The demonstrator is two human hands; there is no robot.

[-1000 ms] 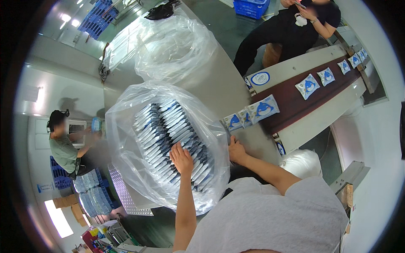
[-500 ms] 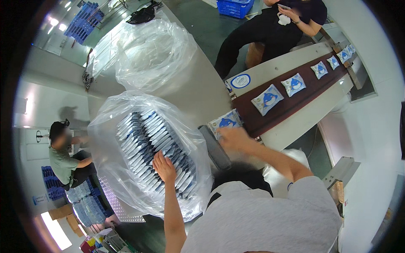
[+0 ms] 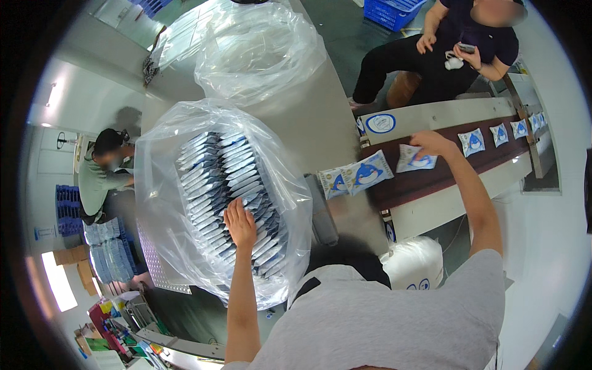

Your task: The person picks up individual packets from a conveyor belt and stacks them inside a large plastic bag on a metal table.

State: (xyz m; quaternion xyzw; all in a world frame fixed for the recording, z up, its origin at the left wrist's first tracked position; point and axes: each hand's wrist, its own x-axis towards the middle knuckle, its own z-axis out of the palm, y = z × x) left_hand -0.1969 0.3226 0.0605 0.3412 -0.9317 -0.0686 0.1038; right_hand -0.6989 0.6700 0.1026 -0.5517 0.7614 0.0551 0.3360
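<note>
My left hand [image 3: 240,223] lies with fingers stretched out on top of rows of small pillow-shaped packets [image 3: 239,161]. These stand on edge, packed in two columns inside a large clear plastic bag [image 3: 161,161]. Over the dark red conveyor belt [image 3: 444,137], my right hand [image 3: 434,143] has its fingers bent onto a white and blue packet [image 3: 414,161], which is slightly blurred. Two more packets overlap at the belt's near end: one packet [image 3: 370,172] lies partly over another packet [image 3: 332,182], by the grey pad [image 3: 322,213] at the table edge.
More packets [image 3: 473,142] lie spaced along the belt. A second clear bag [image 3: 259,55] rests farther back on the metal table [image 3: 308,117]. A seated person [image 3: 431,55] holds a phone beyond the conveyor; another person [image 3: 106,172] is at far left. A blue crate [image 3: 391,13] stands behind.
My right hand has moved up and right from the packet at the table edge to one on the belt. Another packet now overlaps the first. My left hand stays on the bagged packets; the view has shifted.
</note>
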